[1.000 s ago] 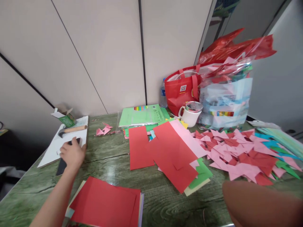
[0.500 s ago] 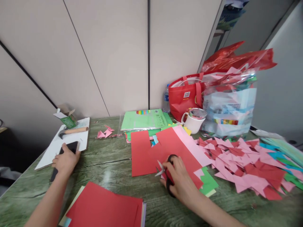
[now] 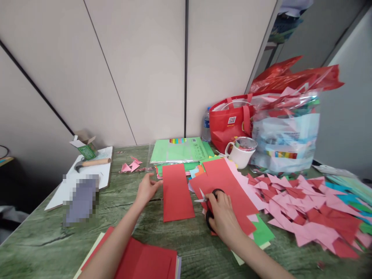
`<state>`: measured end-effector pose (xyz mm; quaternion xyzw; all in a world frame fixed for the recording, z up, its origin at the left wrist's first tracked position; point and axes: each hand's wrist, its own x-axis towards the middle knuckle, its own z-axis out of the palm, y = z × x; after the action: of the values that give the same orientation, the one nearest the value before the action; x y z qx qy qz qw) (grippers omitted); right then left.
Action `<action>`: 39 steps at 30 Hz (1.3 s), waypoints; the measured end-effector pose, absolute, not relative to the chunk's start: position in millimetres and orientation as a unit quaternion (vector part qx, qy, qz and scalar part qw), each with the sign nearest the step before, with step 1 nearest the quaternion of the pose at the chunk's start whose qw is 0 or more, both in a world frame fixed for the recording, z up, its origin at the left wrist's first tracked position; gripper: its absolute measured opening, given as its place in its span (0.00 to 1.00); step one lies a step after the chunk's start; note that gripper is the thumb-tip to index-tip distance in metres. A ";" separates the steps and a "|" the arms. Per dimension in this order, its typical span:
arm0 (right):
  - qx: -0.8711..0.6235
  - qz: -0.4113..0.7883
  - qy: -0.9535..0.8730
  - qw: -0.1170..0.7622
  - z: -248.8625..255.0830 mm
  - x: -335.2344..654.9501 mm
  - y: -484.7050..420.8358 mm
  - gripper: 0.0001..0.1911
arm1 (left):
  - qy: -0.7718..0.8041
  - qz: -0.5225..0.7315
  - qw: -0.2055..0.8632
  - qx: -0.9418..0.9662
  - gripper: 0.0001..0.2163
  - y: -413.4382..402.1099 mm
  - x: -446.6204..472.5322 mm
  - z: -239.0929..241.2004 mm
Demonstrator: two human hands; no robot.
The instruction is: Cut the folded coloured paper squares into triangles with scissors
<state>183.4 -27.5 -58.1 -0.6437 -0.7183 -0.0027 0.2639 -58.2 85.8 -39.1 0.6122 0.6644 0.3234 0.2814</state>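
My right hand (image 3: 222,213) is closed around black-handled scissors (image 3: 208,217), whose blades stand parted and point left. It rests on a large red sheet of paper (image 3: 229,182) with a cut-out corner. Left of the scissors lies a narrower red paper rectangle (image 3: 176,193), flat on the table. My left hand (image 3: 148,190) is just beside this rectangle's left edge, fingers apart and holding nothing. Beneath my left forearm is a stack of coloured paper (image 3: 151,259) with red on top. A phone (image 3: 83,201), blurred out by pixels, lies farther left.
Pink and red folded paper pieces (image 3: 308,217) are heaped at right. Behind stand a white mug (image 3: 240,157), a red bag (image 3: 225,128), a bottle (image 3: 206,126) and a clear plastic bag (image 3: 286,135). A green paper pack (image 3: 174,150) lies mid-back; a hammer (image 3: 94,162) is at left.
My left hand has come off the phone and moved right to the narrow red rectangle. My right hand keeps the scissors over the red sheet. The camera view has shifted slightly.
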 end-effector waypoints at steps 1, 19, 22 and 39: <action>-0.638 0.004 -0.716 0.283 -57.0 184.4 -25.6 0.18 | 0.668 0.327 0.276 0.608 0.23 87.7 -55.3 -40.4; -0.518 0.417 -0.490 0.564 -46.7 167.3 11.6 0.17 | 0.487 0.446 0.523 0.539 0.09 68.6 -29.8 26.1; -0.476 0.527 -0.428 0.559 -45.1 165.6 10.2 0.18 | 0.441 0.489 0.548 0.515 0.09 66.6 -28.2 41.2; -0.595 0.297 -0.433 0.609 -41.6 172.8 6.6 0.18 | 0.516 0.468 0.495 0.519 0.17 66.3 0.3 17.1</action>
<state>172.8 6.6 -41.6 -0.5949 -0.4327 0.2970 0.6088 0.3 66.3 17.1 0.5187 0.5165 0.4685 0.4947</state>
